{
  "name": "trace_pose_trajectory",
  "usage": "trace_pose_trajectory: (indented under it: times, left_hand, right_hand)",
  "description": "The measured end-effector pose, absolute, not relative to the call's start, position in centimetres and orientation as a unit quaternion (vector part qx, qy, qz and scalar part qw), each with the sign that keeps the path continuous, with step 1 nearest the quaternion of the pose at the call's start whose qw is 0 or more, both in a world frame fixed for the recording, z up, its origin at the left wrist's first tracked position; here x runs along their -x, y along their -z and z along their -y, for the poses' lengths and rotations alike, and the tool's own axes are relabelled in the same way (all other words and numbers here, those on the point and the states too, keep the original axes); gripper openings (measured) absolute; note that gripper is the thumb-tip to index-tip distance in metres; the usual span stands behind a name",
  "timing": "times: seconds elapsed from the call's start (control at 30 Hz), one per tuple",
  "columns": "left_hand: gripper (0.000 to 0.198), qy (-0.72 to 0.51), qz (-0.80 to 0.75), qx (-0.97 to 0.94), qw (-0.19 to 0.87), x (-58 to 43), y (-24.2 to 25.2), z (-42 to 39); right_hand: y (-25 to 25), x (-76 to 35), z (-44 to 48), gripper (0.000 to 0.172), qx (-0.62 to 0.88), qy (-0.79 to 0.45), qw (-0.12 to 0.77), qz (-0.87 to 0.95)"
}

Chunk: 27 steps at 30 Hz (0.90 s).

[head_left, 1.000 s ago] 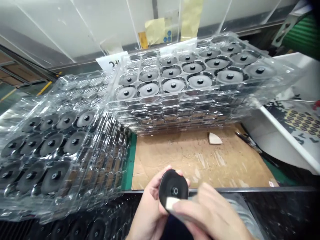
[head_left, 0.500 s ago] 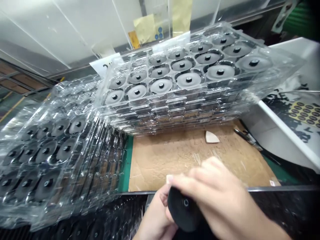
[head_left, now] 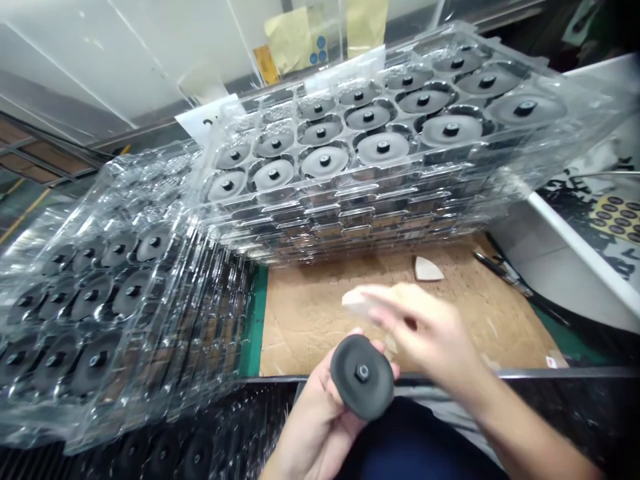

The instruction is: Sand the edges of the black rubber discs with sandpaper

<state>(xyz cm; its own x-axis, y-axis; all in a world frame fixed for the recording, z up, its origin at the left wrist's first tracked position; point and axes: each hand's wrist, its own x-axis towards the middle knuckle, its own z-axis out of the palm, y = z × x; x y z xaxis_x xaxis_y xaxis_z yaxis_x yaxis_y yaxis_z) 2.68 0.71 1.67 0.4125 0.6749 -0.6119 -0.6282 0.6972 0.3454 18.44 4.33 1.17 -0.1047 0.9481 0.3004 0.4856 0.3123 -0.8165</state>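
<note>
While the left hand (head_left: pixel 315 420) clamps a round black rubber disc (head_left: pixel 362 377) over the front edge of a cardboard sheet (head_left: pixel 305 333), the right hand (head_left: pixel 425 327) pinches a small pale pad (head_left: pixel 356 301), and stacked clear plastic trays (head_left: pixel 310 208) hold black discs (head_left: pixel 325 161), one in each pocket.

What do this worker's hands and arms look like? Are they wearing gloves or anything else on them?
The left hand and right hand are both bare, with no gloves. The right forearm is bare too, with no sleeve or watch in view. Dark blue clothing shows between the arms.
</note>
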Motion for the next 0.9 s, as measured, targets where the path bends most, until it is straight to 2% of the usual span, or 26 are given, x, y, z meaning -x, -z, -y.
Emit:
trace_pose_trajectory:
  times: [0.1, 0.2, 0.27, 0.37, 0.47, 0.6, 0.77, 0.9]
  left_hand:
    - [0.040, -0.415, -0.329, -0.007, 0.848, -1.9, -1.0, -0.8]
    - [0.046, -0.437, -0.310, 0.001, 0.844, -1.3, -0.4, -0.8]
    - [0.047, -0.443, -0.302, 0.003, 0.844, -1.2, -0.2, -0.8]
    - [0.047, -0.437, -0.284, -0.006, 0.853, -1.3, -0.2, -0.9]
    - [0.050, -0.440, -0.284, -0.032, 0.851, -1.5, -0.3, -0.8]
    - [0.052, -0.455, -0.311, -0.073, 0.831, -1.0, -0.7, -0.5]
    - [0.051, -0.489, -0.377, -0.114, 0.778, -0.3, -1.2, -0.5]
    - [0.043, -0.471, -0.357, -0.115, 0.798, -0.4, -2.1, -0.6]
  right_hand:
    - [3.8, -19.9, -3.4, 0.026, 0.633, -0.311, 0.371, 0.604]
    - [8.1, -20.1, 0.1, 0.028, 0.597, -0.337, 0.303, 0.662]
    - [9.1, -19.8, 1.9, 0.028, 0.561, -0.343, 0.269, 0.704]
    - [7.0, -19.3, 1.8, 0.027, 0.581, -0.338, 0.279, 0.686]
    - [1.6, -18.3, -0.4, 0.027, 0.610, -0.311, 0.370, 0.628]
    - [-4.2, -15.2, -1.4, 0.030, 0.495, -0.233, 0.436, 0.714]
    - [-5.2, -13.0, -1.9, 0.022, 0.451, -0.301, 0.395, 0.742]
    - [-5.1, -12.7, -2.4, 0.026, 0.448, -0.222, 0.445, 0.743]
